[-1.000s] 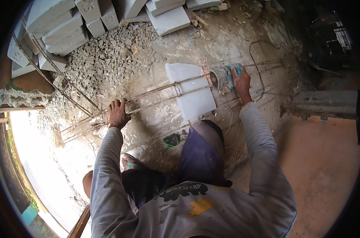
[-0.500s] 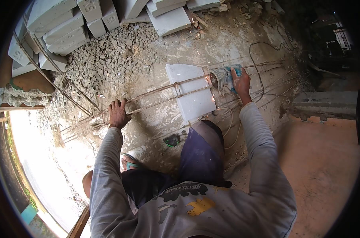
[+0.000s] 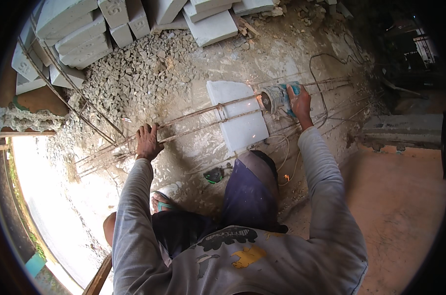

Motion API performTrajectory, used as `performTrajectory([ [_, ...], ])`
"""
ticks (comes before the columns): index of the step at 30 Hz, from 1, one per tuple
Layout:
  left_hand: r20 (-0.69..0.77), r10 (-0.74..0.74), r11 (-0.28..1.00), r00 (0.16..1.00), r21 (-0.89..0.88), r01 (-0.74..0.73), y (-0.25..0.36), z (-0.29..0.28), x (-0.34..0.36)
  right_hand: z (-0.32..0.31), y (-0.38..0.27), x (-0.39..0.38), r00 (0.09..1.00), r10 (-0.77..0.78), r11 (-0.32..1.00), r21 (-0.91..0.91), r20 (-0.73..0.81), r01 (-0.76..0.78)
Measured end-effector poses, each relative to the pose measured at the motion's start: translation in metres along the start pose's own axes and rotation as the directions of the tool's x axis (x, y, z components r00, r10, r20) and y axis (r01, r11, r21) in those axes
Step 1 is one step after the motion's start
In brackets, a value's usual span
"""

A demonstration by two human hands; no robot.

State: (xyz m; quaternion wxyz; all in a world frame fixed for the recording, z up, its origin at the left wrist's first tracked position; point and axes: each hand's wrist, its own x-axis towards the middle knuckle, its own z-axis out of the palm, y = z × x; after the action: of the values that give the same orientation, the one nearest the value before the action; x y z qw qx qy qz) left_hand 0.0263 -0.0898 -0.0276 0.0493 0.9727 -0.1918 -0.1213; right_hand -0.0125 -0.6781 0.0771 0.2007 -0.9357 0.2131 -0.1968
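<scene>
Head view, and sparks point(image 3: 258, 97) fly where the angle grinder point(image 3: 280, 98) meets the steel bars point(image 3: 193, 114), right by the edge of the white slab point(image 3: 243, 125) under them! Right hand point(image 3: 300, 102) wraps the grinder's body; left hand point(image 3: 148, 142) lies over the bars farther left, and whether its fingers close round one, I can't tell. Risk here: a bar shifting could pinch the disc point(image 3: 266, 101) and make the tool kick; stray sparks could scorch the purple trouser leg point(image 3: 250, 184). Exact disc contact is lost in glare, and the left palm is hidden.
</scene>
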Motion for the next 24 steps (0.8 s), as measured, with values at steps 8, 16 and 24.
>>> performTrajectory([
  [8, 0.007, -0.005, 1.000, 1.000, -0.020, 0.005, 0.0002, -0.0010, 0.0008, 0.0009, 0.0050, 0.0021, 0.999, 0.032, 0.999, -0.018, 0.031, -0.032],
  [16, -0.006, -0.001, 1.000, 1.000, -0.022, 0.000, -0.0021, 0.0020, 0.0008, 0.0004, 0.0011, 0.0017, 0.997, 0.055, 0.998, 0.006, 0.060, -0.055],
  [24, -0.014, 0.013, 1.000, 1.000, -0.006, -0.013, -0.0017, 0.0028, 0.0017, 0.0002, 0.0031, 0.0016, 0.997, 0.050, 0.999, -0.023, 0.055, -0.049],
])
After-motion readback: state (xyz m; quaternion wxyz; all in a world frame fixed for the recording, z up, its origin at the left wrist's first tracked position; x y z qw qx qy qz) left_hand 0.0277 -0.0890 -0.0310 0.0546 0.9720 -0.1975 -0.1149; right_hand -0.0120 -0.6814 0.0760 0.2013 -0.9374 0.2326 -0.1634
